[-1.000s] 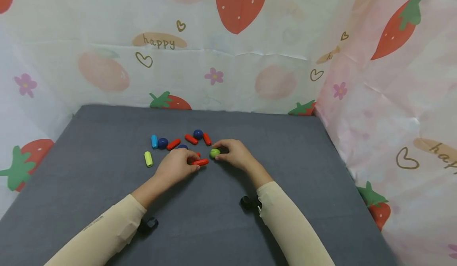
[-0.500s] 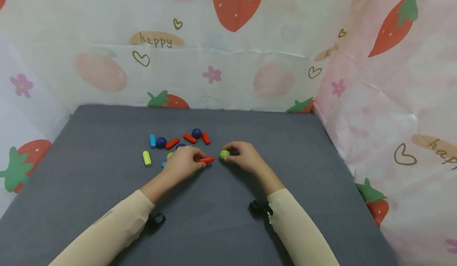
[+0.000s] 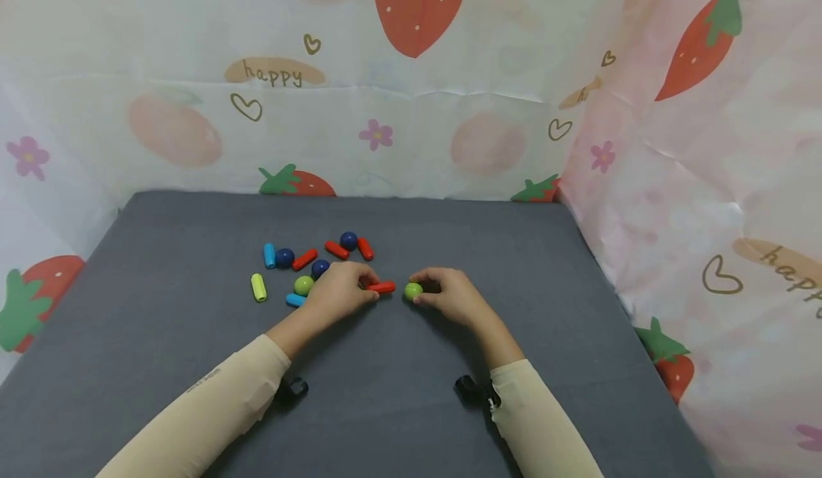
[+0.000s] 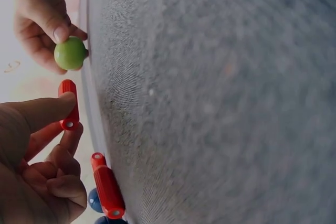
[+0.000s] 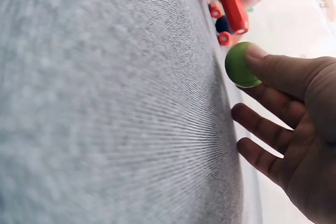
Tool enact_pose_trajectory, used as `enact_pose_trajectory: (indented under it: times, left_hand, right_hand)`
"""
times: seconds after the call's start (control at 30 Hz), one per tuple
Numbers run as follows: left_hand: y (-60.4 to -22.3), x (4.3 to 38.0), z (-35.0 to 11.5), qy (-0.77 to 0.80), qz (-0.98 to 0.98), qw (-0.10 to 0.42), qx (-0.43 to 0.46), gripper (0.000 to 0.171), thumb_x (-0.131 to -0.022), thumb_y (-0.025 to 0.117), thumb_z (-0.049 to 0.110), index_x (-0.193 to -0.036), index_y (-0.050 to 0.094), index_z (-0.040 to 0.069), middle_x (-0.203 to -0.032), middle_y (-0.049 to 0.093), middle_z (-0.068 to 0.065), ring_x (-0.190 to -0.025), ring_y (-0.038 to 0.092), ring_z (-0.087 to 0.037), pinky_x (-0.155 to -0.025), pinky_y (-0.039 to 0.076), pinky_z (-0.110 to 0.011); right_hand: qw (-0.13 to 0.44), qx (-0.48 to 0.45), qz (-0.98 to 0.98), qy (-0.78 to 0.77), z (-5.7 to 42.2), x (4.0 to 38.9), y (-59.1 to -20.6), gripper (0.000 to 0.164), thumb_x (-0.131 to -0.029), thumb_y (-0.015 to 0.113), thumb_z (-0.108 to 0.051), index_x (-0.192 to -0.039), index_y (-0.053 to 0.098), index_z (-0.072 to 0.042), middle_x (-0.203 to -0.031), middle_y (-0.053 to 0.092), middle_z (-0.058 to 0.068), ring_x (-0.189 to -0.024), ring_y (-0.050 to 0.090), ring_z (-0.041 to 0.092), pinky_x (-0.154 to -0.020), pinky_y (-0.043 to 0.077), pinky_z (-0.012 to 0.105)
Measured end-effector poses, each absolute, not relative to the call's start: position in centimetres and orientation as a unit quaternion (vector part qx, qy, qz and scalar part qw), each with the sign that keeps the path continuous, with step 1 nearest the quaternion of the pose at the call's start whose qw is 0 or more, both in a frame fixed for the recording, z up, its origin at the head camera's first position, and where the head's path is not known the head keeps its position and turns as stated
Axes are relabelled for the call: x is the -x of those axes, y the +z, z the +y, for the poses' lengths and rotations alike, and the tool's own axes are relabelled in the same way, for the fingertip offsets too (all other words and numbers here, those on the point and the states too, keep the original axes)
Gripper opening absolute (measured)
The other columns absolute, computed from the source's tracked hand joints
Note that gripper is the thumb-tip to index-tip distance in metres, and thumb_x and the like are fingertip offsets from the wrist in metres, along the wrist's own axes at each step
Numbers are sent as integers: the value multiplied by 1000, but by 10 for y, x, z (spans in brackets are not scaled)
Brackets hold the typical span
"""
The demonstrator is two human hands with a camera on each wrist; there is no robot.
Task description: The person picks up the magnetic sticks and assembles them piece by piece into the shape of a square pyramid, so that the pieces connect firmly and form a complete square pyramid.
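My left hand (image 3: 339, 291) pinches a short red magnetic stick (image 3: 383, 287) between thumb and fingers. A pale metal dot shows on the stick's end in the left wrist view. Facing it, my right hand (image 3: 454, 297) holds a green ball (image 3: 413, 292) by thumb and fingertips, its other fingers spread in the right wrist view. A small gap separates stick and ball. Just left of my left hand lie a second green ball (image 3: 304, 285), a dark blue ball (image 3: 320, 269) and a light blue stick (image 3: 295, 299) partly covered by the hand. Another red stick (image 4: 108, 186) appears below the hand in the left wrist view.
Farther back on the grey cloth (image 3: 546, 307) lie red sticks (image 3: 337, 250), more dark blue balls (image 3: 349, 240) and a light blue stick beside one of them. A yellow-green stick (image 3: 258, 287) sits at the left. A strawberry-print curtain (image 3: 411, 143) borders the table.
Both hands have shifted right, carrying the red stick and the green ball. The second green ball and the light blue stick have come into sight from behind my left hand.
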State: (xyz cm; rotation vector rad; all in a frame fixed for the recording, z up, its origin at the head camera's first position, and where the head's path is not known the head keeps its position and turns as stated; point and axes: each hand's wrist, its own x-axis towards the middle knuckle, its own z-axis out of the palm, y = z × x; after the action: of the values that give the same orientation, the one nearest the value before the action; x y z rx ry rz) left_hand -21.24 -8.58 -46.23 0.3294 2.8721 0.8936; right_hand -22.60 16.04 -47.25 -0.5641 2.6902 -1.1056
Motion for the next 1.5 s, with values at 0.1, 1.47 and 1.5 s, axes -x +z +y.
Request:
enact_pose_trajectory:
  times: [0.1,1.47,1.5]
  left_hand:
    - [-464,213,-85,297,946,56,-116,17,-89,81,28,-105,78,22,-97,73,4,-83,64,-13,-76,54,-37]
    - [-469,214,-73,278,949,56,-137,14,-88,83,25,-100,78,19,-93,73,3,-77,62,-12,-77,55,-36]
    - [-468,214,-73,277,949,57,-139,15,-88,83,26,-100,78,18,-93,73,3,-77,62,-12,-78,55,-36]
  right_hand:
    - [86,193,903,-374,160,226,-475,35,-90,81,-22,-123,74,-16,-121,72,-2,-118,64,20,-102,49,44]
    - [77,189,910,-361,161,229,-486,36,-90,80,-29,-125,74,-23,-124,70,-4,-121,61,21,-105,47,45]
    - [78,189,910,-361,161,229,-486,36,-90,80,-29,-125,74,-23,-124,70,-4,-121,61,21,-105,47,44]
